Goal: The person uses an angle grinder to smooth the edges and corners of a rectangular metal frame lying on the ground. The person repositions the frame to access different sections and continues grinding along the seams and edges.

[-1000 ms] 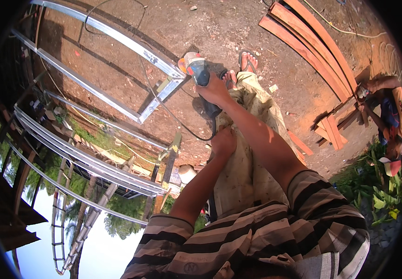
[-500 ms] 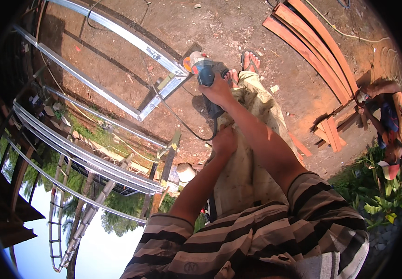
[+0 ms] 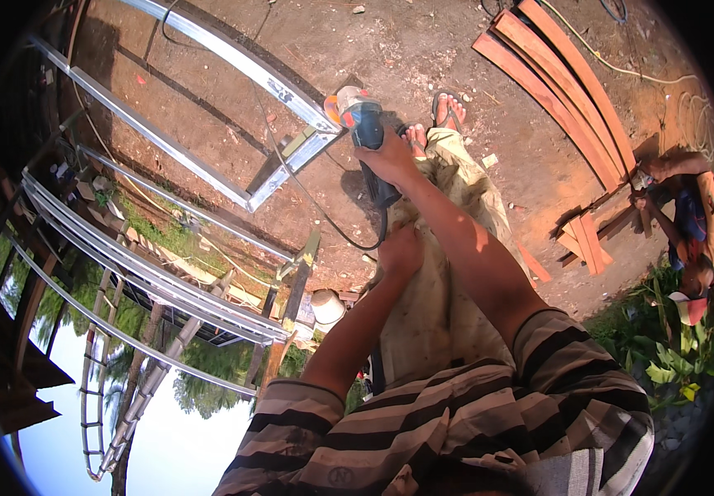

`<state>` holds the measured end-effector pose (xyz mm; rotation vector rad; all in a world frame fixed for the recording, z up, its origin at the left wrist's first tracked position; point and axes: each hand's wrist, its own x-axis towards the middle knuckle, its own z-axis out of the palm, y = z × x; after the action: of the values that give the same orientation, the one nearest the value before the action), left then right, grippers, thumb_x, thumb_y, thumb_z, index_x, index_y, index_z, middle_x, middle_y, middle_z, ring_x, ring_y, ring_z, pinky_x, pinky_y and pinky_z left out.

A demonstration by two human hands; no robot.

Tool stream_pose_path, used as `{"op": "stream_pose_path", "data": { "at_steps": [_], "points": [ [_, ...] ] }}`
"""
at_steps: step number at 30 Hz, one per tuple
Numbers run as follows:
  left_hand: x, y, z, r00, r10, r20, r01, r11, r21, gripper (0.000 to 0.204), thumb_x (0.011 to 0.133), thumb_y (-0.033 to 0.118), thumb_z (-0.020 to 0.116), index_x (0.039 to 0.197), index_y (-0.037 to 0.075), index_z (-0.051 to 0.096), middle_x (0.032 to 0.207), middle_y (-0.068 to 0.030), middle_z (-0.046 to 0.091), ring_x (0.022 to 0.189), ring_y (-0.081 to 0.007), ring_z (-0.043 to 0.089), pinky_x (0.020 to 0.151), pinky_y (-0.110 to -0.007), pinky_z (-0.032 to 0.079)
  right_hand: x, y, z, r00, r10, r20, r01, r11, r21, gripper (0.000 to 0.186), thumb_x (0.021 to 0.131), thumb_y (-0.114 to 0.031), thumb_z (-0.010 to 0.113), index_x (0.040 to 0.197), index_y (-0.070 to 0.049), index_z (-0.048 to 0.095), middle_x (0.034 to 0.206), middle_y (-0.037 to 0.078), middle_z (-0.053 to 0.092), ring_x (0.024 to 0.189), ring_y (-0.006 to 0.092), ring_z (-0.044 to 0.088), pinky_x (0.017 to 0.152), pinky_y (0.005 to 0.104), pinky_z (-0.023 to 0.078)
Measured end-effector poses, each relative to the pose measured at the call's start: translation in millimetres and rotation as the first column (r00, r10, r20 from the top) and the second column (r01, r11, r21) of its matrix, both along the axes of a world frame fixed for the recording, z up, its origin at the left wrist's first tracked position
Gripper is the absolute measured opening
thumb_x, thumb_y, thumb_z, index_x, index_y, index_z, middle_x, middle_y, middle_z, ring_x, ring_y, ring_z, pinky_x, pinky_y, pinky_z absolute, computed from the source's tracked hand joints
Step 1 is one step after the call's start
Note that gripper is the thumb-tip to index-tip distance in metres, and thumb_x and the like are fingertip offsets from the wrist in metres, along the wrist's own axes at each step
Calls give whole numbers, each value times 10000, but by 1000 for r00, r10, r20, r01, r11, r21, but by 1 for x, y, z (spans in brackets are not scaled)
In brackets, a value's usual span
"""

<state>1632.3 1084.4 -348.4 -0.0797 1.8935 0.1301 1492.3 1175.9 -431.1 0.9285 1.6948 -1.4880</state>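
My right hand (image 3: 390,159) is wrapped round the body of an angle grinder (image 3: 367,128) with an orange disc (image 3: 332,108). The disc is at the corner of a silvery metal frame (image 3: 297,153) lying over the dirt; whether it touches the metal I cannot tell. Behind the grinder, my left hand (image 3: 401,250) is closed against my tan trousers (image 3: 423,306), beside the dark power cord (image 3: 340,237). What its fingers hold is hidden. The cord loops left from the grinder's rear and runs up across the frame.
Reddish wooden planks (image 3: 551,91) lie at the upper right, with short wood pieces (image 3: 587,240) below them. Another person (image 3: 694,219) bends there at the right edge. Long metal bars (image 3: 150,264) and a white bucket (image 3: 327,306) are on the left. My sandalled feet (image 3: 449,112) are near the grinder.
The view has shifted slightly. Both hands and the grinder keep nearly the same place, with the disc still at the frame's corner.
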Motion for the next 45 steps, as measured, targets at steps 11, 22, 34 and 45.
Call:
{"op": "stream_pose_path", "data": {
  "at_steps": [11, 22, 34, 45],
  "points": [
    [6, -7, 24, 929, 214, -302, -48, 879, 475, 234, 1029, 206, 578, 1165, 57, 697, 1224, -149, 683, 1026, -373, 696, 910, -490, 554, -4, 1, -18, 997, -12, -73, 11, 1000, -15, 746, 780, -455, 817, 1235, 83, 570, 1128, 297, 710, 1098, 427, 705, 941, 463, 538],
    [-122, 9, 2, 265, 963, 44, -927, 242, 287, 608, 1125, 555, 390, 1214, -7, 604, 938, -123, 681, 774, -214, 683, 615, -325, 540, 8, -4, -17, 967, -234, -99, 229, 972, -59, 689, 783, -450, 807, 1227, 41, 617, 1094, 246, 733, 1057, 365, 714, 963, 420, 519],
    [-87, -2, -41, 280, 958, -65, -849, 279, 448, 709, 1123, 576, 378, 1240, -98, 565, 1106, -193, 653, 993, -250, 625, 884, -409, 501, 12, 12, 20, 990, -121, -76, 130, 984, 119, 640, 795, -505, 818, 1092, 28, 625, 995, 229, 714, 961, 372, 713, 875, 453, 539],
    [-142, 10, -30, 114, 955, 275, -977, 58, 203, 679, 906, 490, 778, 1411, 111, 529, 1359, -124, 607, 1241, -275, 594, 1019, -481, 498, 17, 16, 16, 996, -91, -13, 90, 992, -94, 738, 916, -565, 709, 1227, 88, 563, 1161, 321, 670, 1075, 479, 670, 917, 511, 519]
  ]
}}
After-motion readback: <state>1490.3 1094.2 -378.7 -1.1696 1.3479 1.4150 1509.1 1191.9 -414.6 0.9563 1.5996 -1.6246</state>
